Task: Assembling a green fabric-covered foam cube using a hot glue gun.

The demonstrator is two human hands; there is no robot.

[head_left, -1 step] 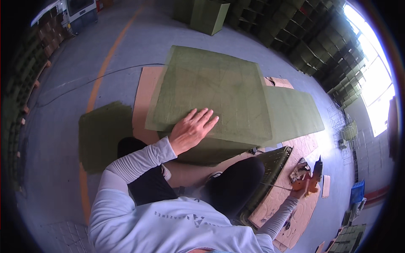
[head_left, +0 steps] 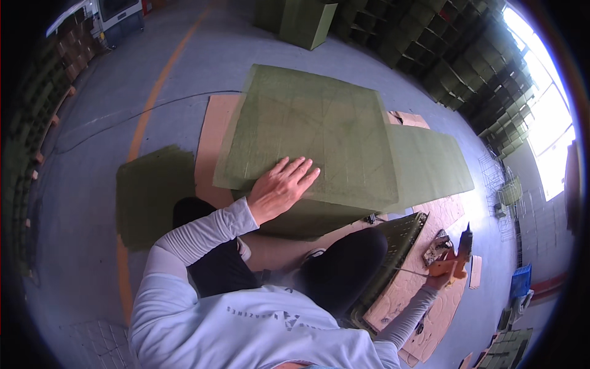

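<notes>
My left hand (head_left: 284, 186) lies with its fingers spread on a thin green mesh sheet (head_left: 319, 123). That sheet covers the top of a green box (head_left: 301, 218) standing in front of my knees, and its edges reach past the box's sides. Out to the right, my right hand (head_left: 439, 281) is wrapped around an orange glue gun (head_left: 452, 264). The gun's dark nozzle points up and away from me, well apart from the box. A second green sheet (head_left: 433, 166) extends from beneath the first, to its right.
Cardboard (head_left: 212, 132) lies under the box. A dark green perforated crate (head_left: 393, 252) stands by my right knee, with a stained dark item (head_left: 437, 247) beside the gun. At left is a green floor patch (head_left: 153, 197). Stacked green boxes (head_left: 424, 49) line the back.
</notes>
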